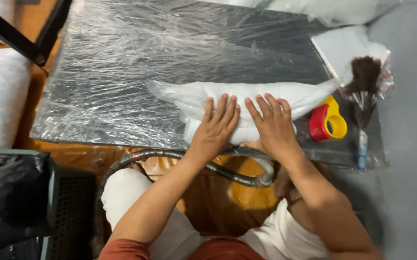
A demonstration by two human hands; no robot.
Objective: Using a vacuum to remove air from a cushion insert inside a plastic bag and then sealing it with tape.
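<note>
A long white bag-like bundle (247, 95), wrapped in thin plastic, lies across the near part of a dark table covered with crinkled clear film (136, 53). My left hand (215, 126) presses flat on the bundle's near end, fingers spread. My right hand (271, 123) lies flat beside it on the same bundle, fingers apart, thumb tucked under the edge. Both palms face down; neither hand grips anything.
A red and yellow tape dispenser (328, 123) sits right of my right hand. Further right lies a dark feathery duster (365, 82) with a blue handle. A metal hose (179, 156) curves under the table edge. Black bin bag (6, 197) at left, white bundles beyond.
</note>
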